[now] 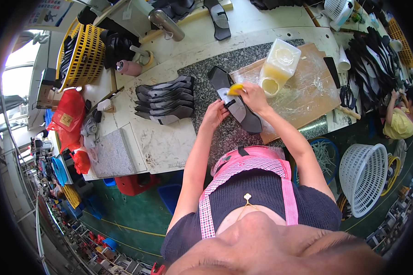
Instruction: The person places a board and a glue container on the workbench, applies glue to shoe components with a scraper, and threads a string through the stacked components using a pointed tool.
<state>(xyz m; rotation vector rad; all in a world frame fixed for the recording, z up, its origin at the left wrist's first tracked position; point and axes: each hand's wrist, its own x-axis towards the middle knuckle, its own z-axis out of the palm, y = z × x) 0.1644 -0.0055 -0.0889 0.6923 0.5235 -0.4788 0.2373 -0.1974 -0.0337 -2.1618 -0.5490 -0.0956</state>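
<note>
Dark shoe sole [236, 103], laid on the speckled worktop [202, 78] beside the glue jug [278, 68]: steadied by left hand [214, 114], fingers closed on its edge. Yellow brush [235, 89] gripped in right hand [254, 97]. Thin, even strokes were judged best.

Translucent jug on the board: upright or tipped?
Tipped: the translucent jug lies on its side on the brown board, yellowish liquid pooled low, beside the right hand.

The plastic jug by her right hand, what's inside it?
The plastic jug holds yellowish liquid low down; its upper part looks empty. How deep the liquid goes cannot be seen.
</note>
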